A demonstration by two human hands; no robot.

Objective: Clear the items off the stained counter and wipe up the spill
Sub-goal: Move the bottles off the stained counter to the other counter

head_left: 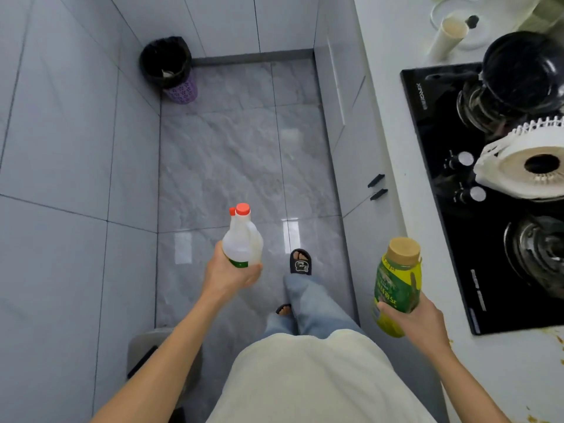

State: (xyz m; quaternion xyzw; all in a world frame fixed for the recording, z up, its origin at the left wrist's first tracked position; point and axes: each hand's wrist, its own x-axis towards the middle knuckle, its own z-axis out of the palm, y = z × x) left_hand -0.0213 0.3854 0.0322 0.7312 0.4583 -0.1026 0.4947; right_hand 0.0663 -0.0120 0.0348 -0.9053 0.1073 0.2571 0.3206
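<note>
The right hand (419,322) is nearest, curled round the lower body of a green bottle (398,288) with a tan cap, held upright just off the counter's edge; keeping it upright and gripped low probably guards against a drip or a slip while it is carried. The left hand (230,271) cups a white bottle (242,239) with an orange cap from beneath, fingers wrapped round its base, out over the floor (244,148); it too stands upright, well apart from the green one, so each hand carries one item and neither knocks the other. Both appear to be things lifted off the worktop to free it for wiping; that is a judgement, since no cloth is in view.

At the lower right the counter (518,377) shows brownish-yellow spatter, the spill (560,340), just beyond the corner of the black hob (442,209); it is not yet wiped. On the hob rests a white slatted appliance (525,166), and farther along a black pot (518,65) sits on a burner; past it stand a pale cylinder (448,35) and a glass dish, hard to make out.

Farthest, in the corner of the tiled floor, stands a purple bin (171,71) lined with a black bag; a likely spot for waste.
</note>
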